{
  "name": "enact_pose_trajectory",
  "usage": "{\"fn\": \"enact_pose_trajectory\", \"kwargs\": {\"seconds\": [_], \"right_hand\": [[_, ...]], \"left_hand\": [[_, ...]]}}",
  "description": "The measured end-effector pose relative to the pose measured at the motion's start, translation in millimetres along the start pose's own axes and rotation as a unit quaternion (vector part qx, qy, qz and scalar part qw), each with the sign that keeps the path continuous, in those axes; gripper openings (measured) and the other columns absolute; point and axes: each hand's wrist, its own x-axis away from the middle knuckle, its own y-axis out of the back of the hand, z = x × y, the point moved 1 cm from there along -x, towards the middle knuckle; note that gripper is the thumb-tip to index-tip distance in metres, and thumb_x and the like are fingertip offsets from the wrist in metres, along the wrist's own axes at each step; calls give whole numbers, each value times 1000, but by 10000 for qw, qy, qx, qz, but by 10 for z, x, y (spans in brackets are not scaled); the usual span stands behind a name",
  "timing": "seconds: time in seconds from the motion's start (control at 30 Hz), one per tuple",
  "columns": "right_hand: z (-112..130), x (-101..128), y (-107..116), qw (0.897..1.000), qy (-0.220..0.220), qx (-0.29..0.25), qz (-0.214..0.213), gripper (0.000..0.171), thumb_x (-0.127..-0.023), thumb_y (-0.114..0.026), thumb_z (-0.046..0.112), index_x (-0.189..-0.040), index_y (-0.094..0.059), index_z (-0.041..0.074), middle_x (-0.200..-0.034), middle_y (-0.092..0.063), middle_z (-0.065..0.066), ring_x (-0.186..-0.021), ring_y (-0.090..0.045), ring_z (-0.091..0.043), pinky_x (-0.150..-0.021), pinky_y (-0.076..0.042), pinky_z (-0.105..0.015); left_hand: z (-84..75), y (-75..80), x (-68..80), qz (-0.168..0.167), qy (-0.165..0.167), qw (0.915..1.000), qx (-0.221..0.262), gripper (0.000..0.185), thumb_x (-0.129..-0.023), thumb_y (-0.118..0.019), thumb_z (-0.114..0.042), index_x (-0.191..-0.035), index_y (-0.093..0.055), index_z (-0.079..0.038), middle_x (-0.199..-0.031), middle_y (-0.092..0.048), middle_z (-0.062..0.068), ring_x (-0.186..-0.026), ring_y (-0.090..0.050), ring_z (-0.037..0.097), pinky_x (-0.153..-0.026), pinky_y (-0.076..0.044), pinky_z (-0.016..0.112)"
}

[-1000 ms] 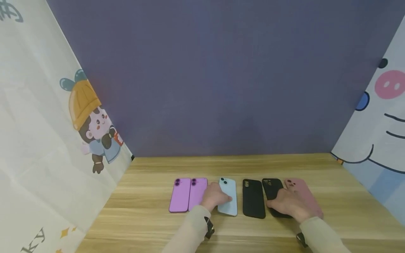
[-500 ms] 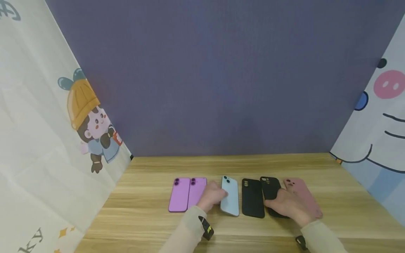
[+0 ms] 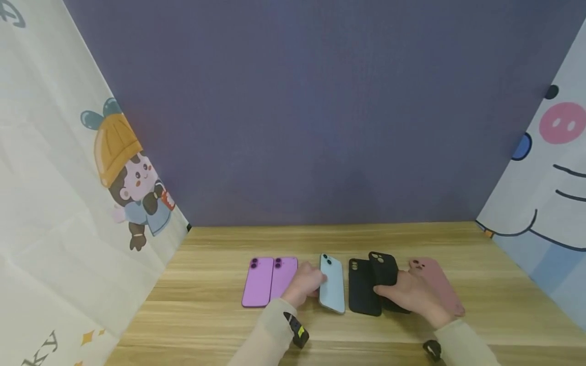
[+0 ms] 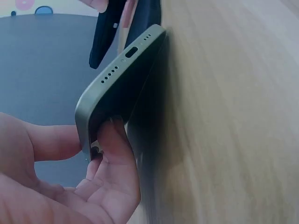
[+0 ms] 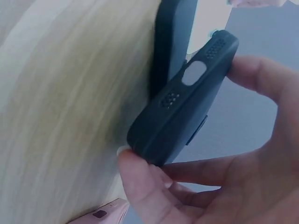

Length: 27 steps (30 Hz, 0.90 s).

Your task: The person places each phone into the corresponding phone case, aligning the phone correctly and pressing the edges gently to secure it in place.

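A light blue phone [image 3: 332, 292] is pinched along its left edge by my left hand [image 3: 304, 283], thumb on the back. In the left wrist view that phone [image 4: 114, 70] tilts, one long edge close to the wooden table, fingers bent under its dark face. My right hand [image 3: 414, 296] grips a black phone case [image 3: 383, 268] by its two sides. The case is tipped up, its camera cutouts at the top overlapping another black phone case [image 3: 363, 292]. From the right wrist, the held case [image 5: 180, 102] shows its port cutout and speaker holes.
Two purple phones [image 3: 258, 284] lie side by side left of my left hand. A pink phone case [image 3: 441, 287] lies right of my right hand. A dark blue panel [image 3: 293, 127] stands behind the wooden table [image 3: 229, 325], with printed cloths at both sides.
My left hand has tilted the light blue phone, raising its left edge. My right hand has lifted the black case off the table and moved it left over the other black case.
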Motion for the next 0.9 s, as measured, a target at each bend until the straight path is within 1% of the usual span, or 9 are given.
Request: {"fn": "enact_pose_trajectory", "kwargs": {"seconds": [0.03, 0.17, 0.27, 0.33, 0.43, 0.53, 0.7, 0.77, 0.9], "right_hand": [[5, -3, 5, 10000, 18, -62, 13, 94, -86, -70, 60, -125, -53, -23, -123, -58, -40, -106, -62, -50, -80, -56, -55], [27, -4, 6, 9996, 107, -274, -13, 90, -86, -71, 59, -125, -56, -21, -120, -63, -34, -103, -65, -44, -79, -57, -52], [70, 5, 5, 9991, 129, -399, 93, 94, -87, -69, 61, -130, -52, -21, -126, -60, -36, -111, -62, -48, -85, -55, -54], [116, 16, 9, 9985, 161, -507, 134, 97, -87, -68, 62, -132, -49, -22, -130, -57, -38, -116, -59, -50, -89, -54, -57], [191, 33, 12, 9974, 189, -674, 140, 96, -87, -68, 61, -134, -48, -20, -130, -57, -37, -117, -59, -49, -90, -54, -56], [249, 44, 12, 9972, 176, -731, 26, 96, -87, -68, 62, -135, -49, -19, -129, -59, -36, -116, -60, -48, -89, -54, -56], [311, 52, 10, 9968, 153, -773, -102, 94, -89, -67, 61, -136, -48, -18, -129, -58, -37, -115, -60, -48, -88, -54, -56], [336, 57, 4, 9964, 183, -823, -121, 93, -89, -68, 61, -136, -49, -18, -127, -60, -35, -113, -63, -46, -87, -55, -54], [394, 76, -11, 9942, 275, -1035, -103, 89, -89, -69, 59, -135, -52, -14, -120, -67, -27, -104, -68, -35, -81, -57, -47]], "left_hand": [[-7, 6, 1, -3, 7, 10000, 23, 33, -88, -65, -2, -114, -58, 17, -99, -65, 16, -89, -68, 27, -75, -61, 41], [-20, 32, 13, -133, 67, 9998, 162, 41, -90, -64, -3, -122, -52, 19, -103, -62, 19, -89, -66, 27, -75, -61, 41], [-26, 38, 26, -242, 107, 9992, 294, 46, -91, -64, -5, -127, -48, 19, -105, -61, 19, -88, -64, 27, -75, -60, 40], [-36, 37, 32, -252, 115, 9989, 369, 45, -93, -64, -7, -127, -49, 18, -105, -62, 18, -88, -64, 27, -75, -60, 39], [-43, 31, 34, -266, 162, 9982, 513, 43, -93, -63, -8, -126, -49, 16, -104, -62, 17, -87, -64, 27, -75, -59, 39], [-62, 28, 36, -283, 186, 9971, 676, 45, -93, -63, -8, -127, -48, 16, -104, -61, 17, -87, -64, 27, -75, -59, 40], [-108, 29, 55, -194, 222, 9959, 856, 48, -93, -63, -10, -130, -47, 15, -106, -62, 17, -89, -65, 26, -79, -59, 41], [-123, 36, 73, -163, 204, 9958, 877, 48, -93, -63, -11, -131, -48, 14, -108, -63, 16, -90, -66, 26, -81, -59, 41], [-148, 57, 119, -49, 165, 9954, 941, 42, -94, -63, -11, -127, -53, 12, -107, -66, 14, -90, -67, 25, -83, -58, 43]]}}
